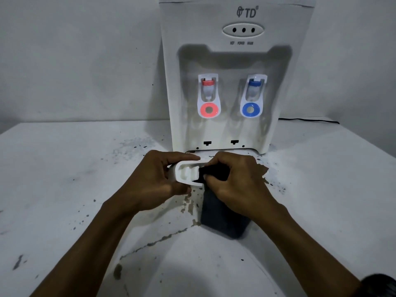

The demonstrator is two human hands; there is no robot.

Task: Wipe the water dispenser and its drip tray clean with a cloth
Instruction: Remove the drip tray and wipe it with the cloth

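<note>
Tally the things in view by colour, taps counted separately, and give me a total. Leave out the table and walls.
White: 2, the water dispenser and the drip tray held by the left hand
Black: 2, the cloth gripped by the right hand, and the cable
Red: 1, the red tap
Blue: 1, the blue tap
Total: 6

The white water dispenser (235, 71) carries the brand mark "TD" (247, 12) with a small registered sign near the top of its front panel. Beneath three dark indicator lights (243, 30), small labels (241, 43) read "HOT", "POWER" and "WARM".
</note>
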